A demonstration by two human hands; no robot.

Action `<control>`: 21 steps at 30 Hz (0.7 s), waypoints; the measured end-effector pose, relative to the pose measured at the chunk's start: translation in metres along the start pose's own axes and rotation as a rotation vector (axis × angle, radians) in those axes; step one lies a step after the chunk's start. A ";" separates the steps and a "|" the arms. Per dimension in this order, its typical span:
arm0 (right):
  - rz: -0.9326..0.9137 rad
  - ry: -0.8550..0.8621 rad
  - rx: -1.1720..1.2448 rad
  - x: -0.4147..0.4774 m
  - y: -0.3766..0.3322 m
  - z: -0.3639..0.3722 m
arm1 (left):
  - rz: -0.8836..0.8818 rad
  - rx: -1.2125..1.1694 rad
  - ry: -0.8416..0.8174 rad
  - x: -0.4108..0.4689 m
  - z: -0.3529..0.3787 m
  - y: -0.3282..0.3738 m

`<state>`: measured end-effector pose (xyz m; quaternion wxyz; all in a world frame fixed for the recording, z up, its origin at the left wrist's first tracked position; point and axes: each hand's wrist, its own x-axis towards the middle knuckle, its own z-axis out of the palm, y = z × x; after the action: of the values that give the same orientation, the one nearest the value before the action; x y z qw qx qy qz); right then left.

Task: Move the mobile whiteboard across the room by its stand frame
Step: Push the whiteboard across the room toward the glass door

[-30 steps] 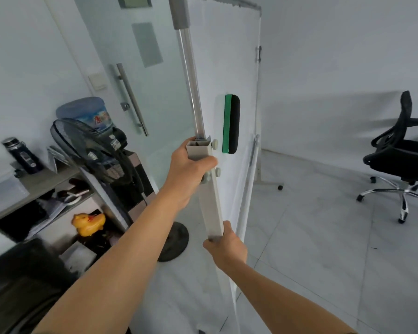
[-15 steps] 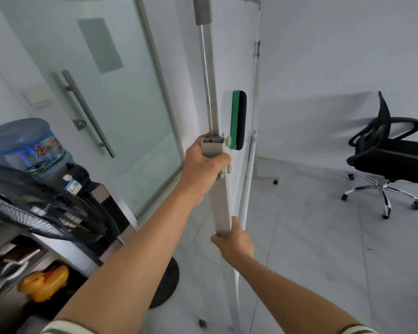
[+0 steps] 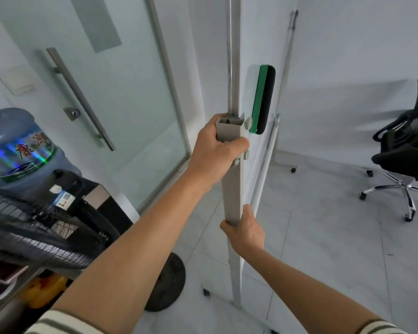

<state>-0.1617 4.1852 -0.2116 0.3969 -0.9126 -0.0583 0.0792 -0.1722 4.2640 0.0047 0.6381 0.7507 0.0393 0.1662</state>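
Observation:
The mobile whiteboard (image 3: 258,39) stands edge-on in front of me, its white face turned to the right. Its near stand post (image 3: 232,189) is a grey square tube with a thinner metal rod rising out of its top. My left hand (image 3: 215,150) grips the top of that tube, by the plastic knobs. My right hand (image 3: 245,231) holds the same post lower down. A green and black eraser (image 3: 262,100) clings to the board face just right of my left hand. The far stand leg ends in a caster (image 3: 293,169) on the floor.
A frosted glass door (image 3: 121,97) with a long bar handle is close on the left. A black fan (image 3: 29,227), its round base (image 3: 169,283) and a water bottle (image 3: 17,150) crowd the lower left. A black office chair (image 3: 405,150) stands at the right on the tiled floor.
The view has swung right and drawn closer to the door. The shelf and fan slid toward the left edge. The chair shifted left, then back right. Both hands kept their grip on the post.

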 end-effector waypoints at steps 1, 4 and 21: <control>0.004 0.004 -0.005 0.003 -0.004 0.004 | 0.002 0.004 -0.002 0.002 -0.005 -0.001; 0.008 0.017 -0.015 0.003 -0.013 0.015 | 0.008 0.007 -0.008 0.002 -0.020 -0.004; 0.044 0.009 0.026 -0.117 -0.082 0.097 | 0.106 0.011 -0.012 -0.097 -0.139 -0.006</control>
<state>-0.2981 4.2902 -0.2053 0.4074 -0.9086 -0.0353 0.0846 -0.3043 4.3700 -0.0028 0.6245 0.7562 -0.0034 0.1951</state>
